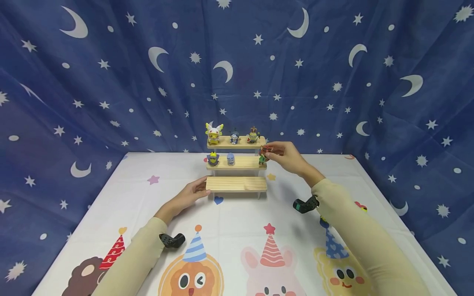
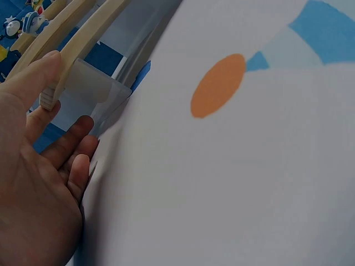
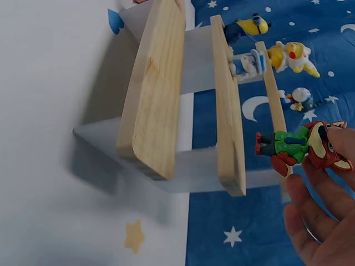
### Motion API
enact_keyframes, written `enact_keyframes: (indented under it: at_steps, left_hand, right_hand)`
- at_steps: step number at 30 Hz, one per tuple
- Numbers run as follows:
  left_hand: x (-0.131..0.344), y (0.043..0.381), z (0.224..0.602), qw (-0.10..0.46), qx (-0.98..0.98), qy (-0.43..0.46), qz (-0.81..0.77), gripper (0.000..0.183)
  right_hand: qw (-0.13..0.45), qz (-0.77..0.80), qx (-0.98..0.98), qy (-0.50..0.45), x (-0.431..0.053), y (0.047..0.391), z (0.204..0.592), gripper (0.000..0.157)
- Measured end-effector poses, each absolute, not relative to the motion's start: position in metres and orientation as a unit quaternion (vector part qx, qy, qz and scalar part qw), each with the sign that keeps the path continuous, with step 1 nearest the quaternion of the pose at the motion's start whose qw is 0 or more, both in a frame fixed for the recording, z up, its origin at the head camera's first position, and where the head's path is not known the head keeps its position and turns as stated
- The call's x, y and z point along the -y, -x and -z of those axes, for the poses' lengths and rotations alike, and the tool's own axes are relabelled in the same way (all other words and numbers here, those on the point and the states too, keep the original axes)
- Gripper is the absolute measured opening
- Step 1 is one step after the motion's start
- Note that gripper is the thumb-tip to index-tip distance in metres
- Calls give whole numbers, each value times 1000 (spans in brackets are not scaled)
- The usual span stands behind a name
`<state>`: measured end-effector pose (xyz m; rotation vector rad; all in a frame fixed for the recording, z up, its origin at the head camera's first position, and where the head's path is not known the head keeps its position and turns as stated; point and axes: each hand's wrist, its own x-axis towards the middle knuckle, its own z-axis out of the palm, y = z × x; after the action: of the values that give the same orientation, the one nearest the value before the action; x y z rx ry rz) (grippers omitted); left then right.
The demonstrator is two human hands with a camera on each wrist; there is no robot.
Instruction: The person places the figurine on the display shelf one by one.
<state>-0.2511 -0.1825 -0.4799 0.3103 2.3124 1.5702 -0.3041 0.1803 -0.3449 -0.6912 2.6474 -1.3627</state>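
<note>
Pinching the fox figurine (image 3: 291,145) by its head, the right hand (image 1: 290,158) has thumb and fingers together; the figurine hangs feet-down, long axis roughly upright, at the right end of the display stand (image 1: 237,184)'s middle board (image 1: 245,163). Farther off, the left hand (image 1: 188,195) grips the stand's lower left end.

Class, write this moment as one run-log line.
right hand: holds fox figurine near middle tier, right end | left hand: pinches bottom tier, left end | top tier: three figurines | middle tier, left and centre: two figurines
</note>
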Motion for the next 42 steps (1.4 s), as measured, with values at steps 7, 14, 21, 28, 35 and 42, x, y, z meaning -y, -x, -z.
enact_keyframes:
  at_steps: [7,14,21,28,35,42]
  left_hand:
    - [182,250,477,165,-810,-108,-553,77]
    - [182,249,477,164,-808,-116,-554,77]
    - [182,250,478,166,-804,-112,-561,78]
    - [183,250,478,167,-804,-111,-560,78]
    - [183,252,480,168,-810,-111,-551,78]
    - [183,252,480,168,-811,-108,-549,78]
  right_hand:
    - [41,448,-865,223,-162,309,346,38]
    - [45,442,-867,226,-151,313,346,40]
    - [31,425,-874,234,-146,320,353,38]
    - [33,423,-871,248,-142,322,351,34]
    - [36,416,-875,244,-141,323,352,36]
    - [42,412,-879,238,-141,322,350,37]
